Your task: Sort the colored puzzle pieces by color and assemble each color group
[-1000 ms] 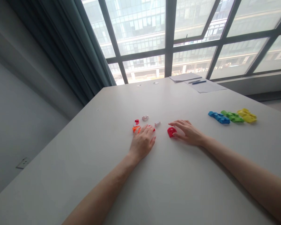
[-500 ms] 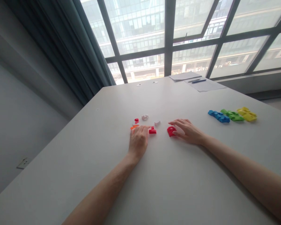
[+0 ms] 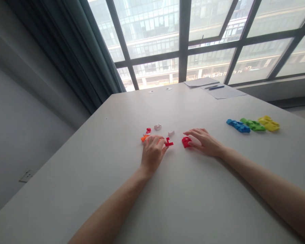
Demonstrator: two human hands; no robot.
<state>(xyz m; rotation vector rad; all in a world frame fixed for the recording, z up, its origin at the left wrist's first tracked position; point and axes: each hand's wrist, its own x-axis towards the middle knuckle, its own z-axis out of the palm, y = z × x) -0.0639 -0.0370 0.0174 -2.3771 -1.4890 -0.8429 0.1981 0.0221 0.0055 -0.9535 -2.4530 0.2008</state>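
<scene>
My left hand [image 3: 152, 149] pinches a small red T-shaped plastic piece [image 3: 169, 142] between thumb and fingers, just off its fingertips on the right side. An orange piece [image 3: 144, 138] lies partly behind this hand, beside a small red piece [image 3: 148, 130]. My right hand [image 3: 203, 141] rests on the table with fingers stretched and apart. Its thumb touches the edge of a chunky red plastic piece [image 3: 186, 142], which lies on the table. Two whitish pieces, one rounded [image 3: 158, 127] and one slimmer [image 3: 171, 133], lie beyond the hands.
To the right on the white table [image 3: 193, 196] lie a blue piece [image 3: 238, 126], a green one [image 3: 253, 124] and a yellow one [image 3: 268, 123] in a row. Papers [image 3: 228, 92] and a pen [image 3: 216, 87] are at the far edge, below the window.
My left hand has taken hold of the red T-shaped piece and tilted it, shifting slightly right. The right hand and the chunky red piece stay in place.
</scene>
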